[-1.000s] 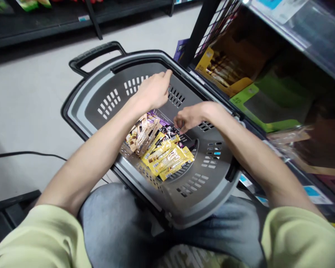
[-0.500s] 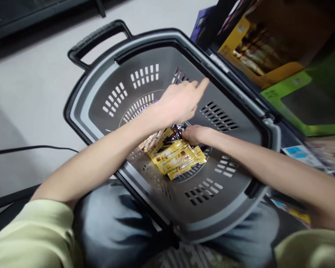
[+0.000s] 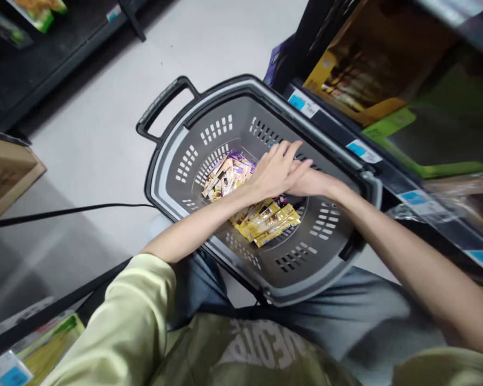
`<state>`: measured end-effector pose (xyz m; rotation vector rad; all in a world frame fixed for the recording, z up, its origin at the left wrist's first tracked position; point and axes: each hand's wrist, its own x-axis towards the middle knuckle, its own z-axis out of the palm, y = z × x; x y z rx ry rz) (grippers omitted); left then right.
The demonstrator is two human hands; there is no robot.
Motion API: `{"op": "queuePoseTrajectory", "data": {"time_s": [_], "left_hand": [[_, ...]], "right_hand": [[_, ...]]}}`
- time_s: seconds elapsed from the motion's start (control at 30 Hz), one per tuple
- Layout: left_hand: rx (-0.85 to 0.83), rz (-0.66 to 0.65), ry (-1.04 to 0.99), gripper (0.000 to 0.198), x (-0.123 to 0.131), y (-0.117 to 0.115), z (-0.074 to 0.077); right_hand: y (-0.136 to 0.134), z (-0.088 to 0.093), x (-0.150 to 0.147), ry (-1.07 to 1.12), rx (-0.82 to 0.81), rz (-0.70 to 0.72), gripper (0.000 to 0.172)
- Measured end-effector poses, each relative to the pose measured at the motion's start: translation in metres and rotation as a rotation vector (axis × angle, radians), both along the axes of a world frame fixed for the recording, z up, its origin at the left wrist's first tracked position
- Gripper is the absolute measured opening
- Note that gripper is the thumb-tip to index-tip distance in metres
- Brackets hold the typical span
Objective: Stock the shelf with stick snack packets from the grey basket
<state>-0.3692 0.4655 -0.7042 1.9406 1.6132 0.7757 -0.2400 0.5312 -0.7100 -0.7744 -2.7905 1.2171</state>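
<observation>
Over the grey shopping basket [image 3: 173, 185], my left hand [image 3: 276, 169] reaches across with its fingers stretched and apart, and I see nothing held in it. It overlaps my right hand [image 3: 312, 181], which comes in from the right; the right fingers are hidden behind the left hand, so what they hold, if anything, does not show. Below the hands, yellow snack packets [image 3: 265, 222] lie on the basket floor. Pale packets [image 3: 225, 179] and a purple packet [image 3: 239, 156] lie farther left. Dark wrappers near the yellow ones are partly covered by my hands.
A shelf edge with price labels [image 3: 364, 151] runs close along the basket's right side, with yellow and green display boxes [image 3: 386, 126] on it. The basket handle [image 3: 161, 110] points up-left. A cardboard box [image 3: 10, 177] stands on the floor at left.
My right hand has risen from the dark wrappers to meet my left hand. My left hand's fingers have spread. The view has shifted, and the basket looks smaller.
</observation>
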Motion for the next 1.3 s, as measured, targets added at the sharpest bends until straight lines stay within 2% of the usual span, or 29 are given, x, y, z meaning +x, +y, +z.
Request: {"op": "queuePoseTrajectory", "data": {"time_s": [0.1,0.13,0.2,0.3,0.4,0.47,0.53,0.6,0.67,0.8,0.9,1.0,1.13,1.3], "left_hand": [[-0.017,-0.115,-0.14,0.057,-0.001,0.001,0.003],[-0.023,-0.159,-0.174,0.057,-0.001,0.001,0.005],[-0.032,-0.244,-0.213,0.059,-0.001,-0.001,0.009],[0.017,-0.326,-0.237,0.063,-0.002,-0.004,0.013],[0.103,-0.313,-0.317,0.056,-0.005,-0.005,0.014],[0.122,-0.251,-0.416,0.047,-0.006,-0.005,0.016],[0.068,-0.193,-0.537,0.042,-0.007,-0.005,0.019],[-0.056,-0.159,-0.666,0.036,-0.005,-0.006,0.023],[-0.203,-0.112,-0.826,0.032,-0.001,-0.005,0.024],[-0.364,-0.022,-1.071,0.043,0.001,0.002,0.017],[-0.393,0.006,-1.096,0.049,-0.002,0.008,0.01],[-0.416,0.051,-1.105,0.051,-0.006,0.01,0.01],[-0.422,0.071,-1.111,0.05,-0.014,0.01,0.017],[-0.384,0.125,-1.182,0.052,-0.03,0.015,0.026]], "right_hand": [[-0.008,0.044,0.024,0.008,-0.123,-0.215,0.01],[-0.01,0.057,0.032,0.021,-0.161,-0.332,0.005],[-0.015,0.079,0.046,0.1,-0.246,-0.589,0.004],[-0.019,0.102,0.05,0.32,-0.351,-0.988,0.006],[-0.022,0.117,0.038,0.515,-0.431,-1.206,0.007],[-0.025,0.121,0.028,0.615,-0.439,-1.233,0.013],[-0.027,0.12,0.02,0.658,-0.374,-1.195,0.026],[-0.029,0.112,0.016,0.623,-0.275,-1.126,0.038],[-0.027,0.1,0.013,0.549,-0.244,-1.052,0.043],[-0.021,0.076,0.003,0.511,-0.408,-0.96,0.045],[-0.019,0.066,-0.006,0.595,-0.497,-1.01,0.046],[-0.02,0.06,-0.013,0.663,-0.591,-1.036,0.044],[-0.021,0.063,-0.018,0.699,-0.678,-1.053,0.04],[-0.019,0.085,-0.013,0.928,-0.772,-1.228,0.033]]}}
